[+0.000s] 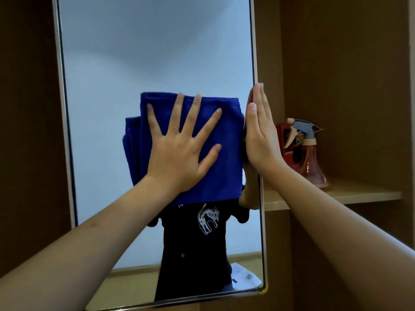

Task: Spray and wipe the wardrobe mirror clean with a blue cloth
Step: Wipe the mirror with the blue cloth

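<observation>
The wardrobe mirror (143, 55) fills the middle of the view in a pale frame. A folded blue cloth (226, 158) lies flat against the glass at mid height, toward the right side. My left hand (179, 151) presses on the cloth with its fingers spread and straight. My right hand (260, 133) is held flat and edge-on against the mirror's right frame, fingers straight and pointing up. A spray bottle (311, 153) with a grey and cream trigger head and pink clear body stands on the shelf right of the mirror, behind my right hand.
A wooden shelf (359, 195) runs to the right of the mirror, with wardrobe panels behind and below it. A dark wooden panel (27, 131) stands to the left. The glass reflects a person's dark printed shirt and a pale wall.
</observation>
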{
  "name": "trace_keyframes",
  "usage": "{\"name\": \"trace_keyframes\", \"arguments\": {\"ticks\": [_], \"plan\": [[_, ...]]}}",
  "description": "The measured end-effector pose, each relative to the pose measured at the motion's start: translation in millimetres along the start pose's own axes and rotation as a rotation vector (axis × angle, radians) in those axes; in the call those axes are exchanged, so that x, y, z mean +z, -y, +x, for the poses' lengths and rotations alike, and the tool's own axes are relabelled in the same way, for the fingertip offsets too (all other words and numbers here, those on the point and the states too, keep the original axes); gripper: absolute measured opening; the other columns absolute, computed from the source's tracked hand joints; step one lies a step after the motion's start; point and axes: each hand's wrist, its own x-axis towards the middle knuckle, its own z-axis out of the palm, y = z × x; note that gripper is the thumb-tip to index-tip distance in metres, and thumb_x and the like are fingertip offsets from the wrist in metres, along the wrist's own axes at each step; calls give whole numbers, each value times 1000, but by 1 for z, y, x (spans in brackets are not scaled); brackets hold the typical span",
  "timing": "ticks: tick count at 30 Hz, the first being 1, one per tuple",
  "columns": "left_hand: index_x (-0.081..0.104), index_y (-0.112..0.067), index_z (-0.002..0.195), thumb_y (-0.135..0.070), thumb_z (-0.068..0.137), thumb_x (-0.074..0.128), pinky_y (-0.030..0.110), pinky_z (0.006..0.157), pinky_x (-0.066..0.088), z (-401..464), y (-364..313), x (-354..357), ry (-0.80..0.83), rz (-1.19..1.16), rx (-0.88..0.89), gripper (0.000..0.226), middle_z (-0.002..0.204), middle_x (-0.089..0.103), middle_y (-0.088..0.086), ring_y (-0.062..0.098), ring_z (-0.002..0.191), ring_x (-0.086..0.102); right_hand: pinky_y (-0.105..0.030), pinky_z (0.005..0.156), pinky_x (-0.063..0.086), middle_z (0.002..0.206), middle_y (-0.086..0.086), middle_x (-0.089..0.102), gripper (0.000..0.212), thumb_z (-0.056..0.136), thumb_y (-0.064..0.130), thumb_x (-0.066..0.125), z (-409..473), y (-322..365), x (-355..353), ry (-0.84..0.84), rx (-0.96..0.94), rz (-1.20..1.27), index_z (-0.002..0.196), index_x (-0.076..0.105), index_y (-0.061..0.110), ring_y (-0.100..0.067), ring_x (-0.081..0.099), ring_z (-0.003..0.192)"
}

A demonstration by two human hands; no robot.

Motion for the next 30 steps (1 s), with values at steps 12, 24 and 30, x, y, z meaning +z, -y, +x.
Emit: {"name": "trace_keyframes", "arguments": {"ticks": [12, 24, 30], "plan": [[24, -35, 152, -57, 97, 31, 75, 107, 9, -88, -61, 18, 98, -89, 45, 59, 159, 22, 8, 37, 147, 15, 9, 75, 28, 165, 4, 0, 56, 107, 32, 26, -5, 1, 6, -61, -84, -131, 156, 3, 21, 4, 23, 138], [19, -38, 151, -48, 98, 25, 72, 109, 6, -41, 63, -1, 33, 15, -35, 55, 160, 20, 5, 33, 148, 15, -48, 122, 9, 165, -1, -1, 55, 107, 31, 31, 11, -41, 29, -182, -298, -463, 157, 9, 25, -14, -6, 151], [18, -37, 152, -49, 98, 22, 72, 110, 2, -46, 67, 2, -7, -57, -197, 55, 161, 18, 4, 30, 149, 10, -42, 123, 7, 164, -2, 6, 53, 106, 33, 29, 0, -24, 19, -173, -349, -459, 156, 18, 21, -15, 1, 152]]}}
